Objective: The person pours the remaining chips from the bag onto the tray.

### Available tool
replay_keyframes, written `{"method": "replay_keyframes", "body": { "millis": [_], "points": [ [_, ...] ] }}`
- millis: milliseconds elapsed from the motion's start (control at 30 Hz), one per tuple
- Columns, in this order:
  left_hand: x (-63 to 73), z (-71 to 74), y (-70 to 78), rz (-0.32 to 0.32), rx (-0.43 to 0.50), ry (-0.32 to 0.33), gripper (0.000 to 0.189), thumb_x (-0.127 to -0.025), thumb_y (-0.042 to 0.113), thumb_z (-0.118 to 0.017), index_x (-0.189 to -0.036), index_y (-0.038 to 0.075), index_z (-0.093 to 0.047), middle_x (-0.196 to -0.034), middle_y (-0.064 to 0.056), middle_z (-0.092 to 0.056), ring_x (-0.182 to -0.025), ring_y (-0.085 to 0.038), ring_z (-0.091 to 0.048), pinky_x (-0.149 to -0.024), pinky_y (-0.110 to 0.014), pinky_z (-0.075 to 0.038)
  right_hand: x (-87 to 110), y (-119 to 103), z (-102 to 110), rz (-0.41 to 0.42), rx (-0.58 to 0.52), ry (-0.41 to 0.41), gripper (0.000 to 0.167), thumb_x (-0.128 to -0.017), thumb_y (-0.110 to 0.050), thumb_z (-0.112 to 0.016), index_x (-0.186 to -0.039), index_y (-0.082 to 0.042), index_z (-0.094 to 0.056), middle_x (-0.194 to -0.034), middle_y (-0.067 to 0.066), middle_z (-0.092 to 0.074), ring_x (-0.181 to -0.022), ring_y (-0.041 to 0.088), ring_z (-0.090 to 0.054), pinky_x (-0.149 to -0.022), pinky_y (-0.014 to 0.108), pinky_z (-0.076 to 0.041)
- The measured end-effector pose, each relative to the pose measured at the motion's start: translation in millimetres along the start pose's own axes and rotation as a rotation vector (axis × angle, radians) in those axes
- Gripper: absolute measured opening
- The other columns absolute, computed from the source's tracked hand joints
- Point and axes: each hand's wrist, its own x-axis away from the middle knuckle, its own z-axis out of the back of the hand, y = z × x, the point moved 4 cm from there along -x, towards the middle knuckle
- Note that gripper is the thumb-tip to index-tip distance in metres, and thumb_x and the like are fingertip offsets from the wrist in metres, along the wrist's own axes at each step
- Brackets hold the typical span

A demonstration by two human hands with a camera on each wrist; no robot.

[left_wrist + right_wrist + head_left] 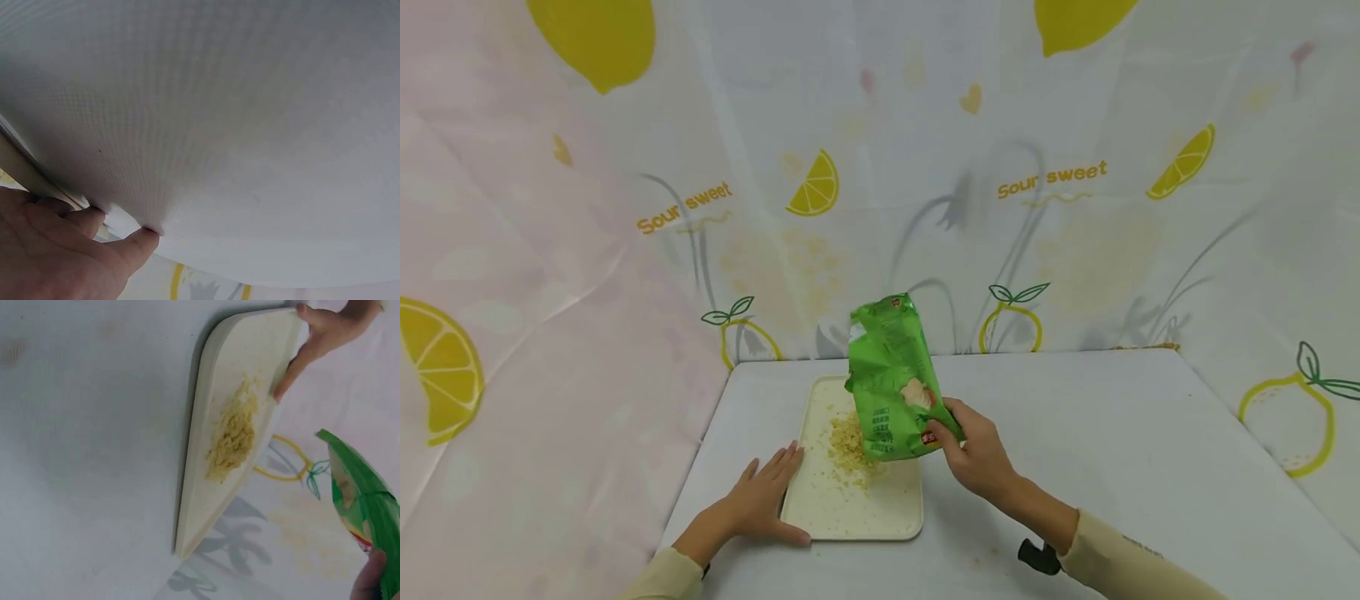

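A cream rectangular tray lies on the white table, with a pile of pale yellow crumbs spread over its middle. My left hand rests at the tray's left edge, fingers extended along the rim and thumb by the near corner; the left wrist view shows that hand's fingertips against the table surface. My right hand pinches a corner of a crumpled green printed food bag, held tilted above the tray and covering part of its right side. In the right wrist view the bag hangs apart from the crumbs.
The white tabletop stretches to the right of the tray. A few small specks lie on it near the front. Behind and on the left hangs a lemon-printed cloth.
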Motion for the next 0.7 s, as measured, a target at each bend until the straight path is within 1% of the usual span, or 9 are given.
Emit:
{"method": "replay_keyframes", "body": {
  "millis": [67, 133, 200, 300, 433, 533, 633, 700],
  "points": [
    [0.3, 1.2, 0.1, 0.0, 0.001, 0.003, 0.137, -0.062, 0.081, -0.072, -0.158, 0.001, -0.014, -0.164, -0.023, -0.014, -0.15, -0.043, -0.019, -0.11, -0.075, -0.016, -0.8, 1.6, -2.5, -0.02, 0.039, -0.055, 0.019, -0.096, -0.011, -0.064, -0.114, -0.005, -0.065, -0.084, -0.004, -0.065, -0.066, -0.001, -0.056, -0.056, 0.019, -0.049],
    [0.7, 1.7, 0.4, -0.001, 0.0, 0.001, 0.137, -0.062, 0.081, -0.071, -0.158, 0.001, -0.014, -0.164, -0.023, -0.014, -0.15, -0.043, -0.019, -0.11, -0.074, -0.016, -0.6, 4.2, -4.8, -0.066, 0.071, -0.12, 0.018, -0.096, -0.013, -0.065, -0.113, -0.007, -0.066, -0.079, -0.007, -0.062, -0.063, -0.003, -0.051, -0.054, 0.019, -0.046],
    [1.2, 2.1, 0.7, 0.0, 0.001, 0.0, 0.137, -0.062, 0.081, -0.071, -0.158, 0.001, -0.014, -0.164, -0.023, -0.014, -0.15, -0.042, -0.019, -0.111, -0.074, -0.016, 0.2, 6.3, -5.9, -0.103, 0.088, -0.161, 0.018, -0.095, -0.014, -0.065, -0.112, -0.008, -0.067, -0.077, -0.009, -0.062, -0.061, -0.003, -0.05, -0.054, 0.019, -0.045],
    [1.3, 2.2, 1.0, 0.003, -0.003, 0.0, 0.137, -0.062, 0.081, -0.071, -0.158, 0.002, -0.013, -0.164, -0.022, -0.014, -0.15, -0.042, -0.019, -0.111, -0.074, -0.016, 0.8, 7.4, -4.8, -0.126, 0.066, -0.165, 0.02, -0.096, -0.013, -0.065, -0.114, -0.006, -0.066, -0.078, -0.007, -0.062, -0.062, -0.002, -0.051, -0.054, 0.02, -0.046],
    [2.2, 2.4, 0.2, 0.008, -0.004, 0.004, 0.137, -0.062, 0.081, -0.071, -0.158, 0.002, -0.014, -0.164, -0.022, -0.014, -0.15, -0.042, -0.018, -0.111, -0.074, -0.015, -1.2, 7.5, -4.2, -0.11, 0.061, -0.182, 0.02, -0.096, -0.014, -0.064, -0.115, -0.006, -0.066, -0.079, -0.006, -0.064, -0.063, -0.002, -0.052, -0.055, 0.02, -0.047],
    [2.0, 2.0, 0.4, 0.003, 0.006, 0.003, 0.137, -0.062, 0.081, -0.071, -0.158, 0.002, -0.013, -0.164, -0.022, -0.014, -0.151, -0.042, -0.017, -0.111, -0.074, -0.014, -2.7, 5.7, -1.8, -0.084, 0.058, -0.149, 0.019, -0.095, -0.012, -0.065, -0.113, -0.005, -0.066, -0.079, -0.005, -0.064, -0.063, -0.002, -0.052, -0.055, 0.019, -0.046],
    [2.0, 2.5, 1.6, 0.0, 0.014, -0.001, 0.137, -0.062, 0.081, -0.071, -0.158, 0.001, -0.014, -0.164, -0.022, -0.014, -0.151, -0.042, -0.017, -0.111, -0.074, -0.014, -2.6, 1.6, 1.1, -0.021, 0.062, -0.058, 0.019, -0.093, -0.009, -0.067, -0.111, -0.003, -0.066, -0.082, -0.003, -0.065, -0.065, -0.001, -0.053, -0.054, 0.019, -0.047],
    [1.8, 3.3, 2.3, -0.002, 0.015, 0.002, 0.136, -0.062, 0.08, -0.072, -0.158, 0.001, -0.014, -0.164, -0.022, -0.014, -0.15, -0.043, -0.018, -0.111, -0.074, -0.014, -1.9, -0.1, 0.4, 0.009, 0.064, -0.029, 0.019, -0.093, -0.008, -0.067, -0.111, -0.002, -0.065, -0.083, -0.002, -0.065, -0.066, -0.001, -0.053, -0.055, 0.019, -0.047]
  ]
}}
